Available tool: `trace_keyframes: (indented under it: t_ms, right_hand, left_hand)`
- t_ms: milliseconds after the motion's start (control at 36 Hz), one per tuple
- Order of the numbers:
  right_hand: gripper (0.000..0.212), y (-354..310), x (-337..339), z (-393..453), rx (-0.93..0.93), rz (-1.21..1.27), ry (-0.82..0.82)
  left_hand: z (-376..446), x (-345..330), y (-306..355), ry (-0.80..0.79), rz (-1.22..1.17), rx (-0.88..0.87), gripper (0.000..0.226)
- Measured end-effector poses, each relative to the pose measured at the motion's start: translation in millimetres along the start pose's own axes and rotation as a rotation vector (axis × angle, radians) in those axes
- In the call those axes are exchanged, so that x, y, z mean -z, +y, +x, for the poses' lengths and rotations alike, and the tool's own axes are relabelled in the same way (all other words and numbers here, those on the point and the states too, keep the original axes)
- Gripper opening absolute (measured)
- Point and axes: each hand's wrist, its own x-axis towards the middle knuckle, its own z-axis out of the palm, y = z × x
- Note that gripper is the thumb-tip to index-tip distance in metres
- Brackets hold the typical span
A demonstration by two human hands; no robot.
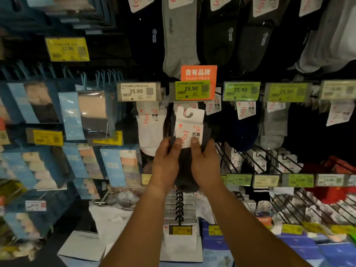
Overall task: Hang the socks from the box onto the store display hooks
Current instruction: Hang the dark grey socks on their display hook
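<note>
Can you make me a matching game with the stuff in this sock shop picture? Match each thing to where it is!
Things:
1. dark sock pack
2. orange sign
3. white socks
4. red item

Places:
A. far right, on the wire rack
B. held in both hands
C. just left of the held pack
D. above the middle 25.90 tag

Pairs: 1-B, 2-D, 3-C, 4-A. The left hand and right hand pinch its card.

Dark display rack [289, 132] with wire hooks [240, 160], white socks [152, 132] hanging left of orange brand sign [198, 73], grey socks [273, 130] to its right, blue boxed packs [86, 114] far left.
</note>
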Motion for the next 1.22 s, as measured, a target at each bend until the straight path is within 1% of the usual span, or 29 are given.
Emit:
trace_keyframes:
  t_ms: [111,194,250,278,361,444,556,722,833,944,1028,1056,1111,1139,1222]
  right_hand:
    - [0.021,-6.6,8.7,6.6,0.036,-0.036,0.017]
    - [0.021,-13.4,11.8,14.0,0.065,-0.052,0.006]
    - [0.020,-16.5,13.2,16.7,0.090,-0.045,-0.008]
    - [0.021,-17.5,13.6,17.7,0.103,-0.044,-0.007]
    - [0.021,-22.7,13.7,20.0,0.132,-0.055,0.004]
    - [0.017,-25.8,15.2,21.1,0.153,-0.053,0.017]
    - [0.016,-20.9,17.3,16.1,0.186,-0.094,0.022]
    - [0.019,-28.2,16.3,27.5,0.202,-0.158,-0.008]
    - [0.028,-36.2,15.2,39.7,0.180,-0.180,-0.030]
    - [0.027,-39.2,15.4,45.2,0.142,-0.139,-0.037]
    - [0.031,-36.7,12.2,52.4,0.093,-0.178,-0.063]
    - [0.032,-35.8,10.1,56.3,0.074,-0.193,-0.071]
    - [0.035,-34.2,4.0,65.8,0.043,-0.229,-0.070]
    - [0.037,-33.1,0.5,70.2,0.029,-0.251,-0.064]
    - [0.040,-25.8,-8.7,74.1,0.004,-0.320,-0.051]
  left_hand:
    - [-1.3,-9.4,8.5,-0.047,-0.057,-0.001,0.023]
    - [2.3,-12.4,13.1,0.001,-0.017,-0.041,0.022]
    - [7.3,-10.9,12.8,0.032,0.051,-0.099,0.035]
    - [9.0,-10.8,13.9,0.033,0.071,-0.126,0.035]
    - [12.1,-12.9,17.0,-0.002,0.066,-0.194,0.012]
    - [11.7,-14.7,20.9,-0.021,0.077,-0.241,0.012]
    - [7.5,-16.5,14.7,-0.019,0.022,-0.228,0.014]
    - [16.0,-17.8,16.1,0.003,-0.053,-0.119,0.015]
    - [27.1,-22.2,23.4,0.011,-0.065,-0.098,0.016]
    - [31.1,-25.0,26.3,0.027,-0.068,-0.081,0.037]
    - [39.2,-24.2,22.6,0.046,0.046,-0.028,0.047]
    - [43.6,-24.2,21.2,0.052,0.098,-0.012,0.045]
    - [51.8,-26.3,21.3,0.080,0.240,-0.020,0.035]
    - [56.5,-27.5,20.8,0.105,0.324,-0.027,0.034]
    - [63.2,-29.0,17.2,0.144,0.461,-0.055,0.043]
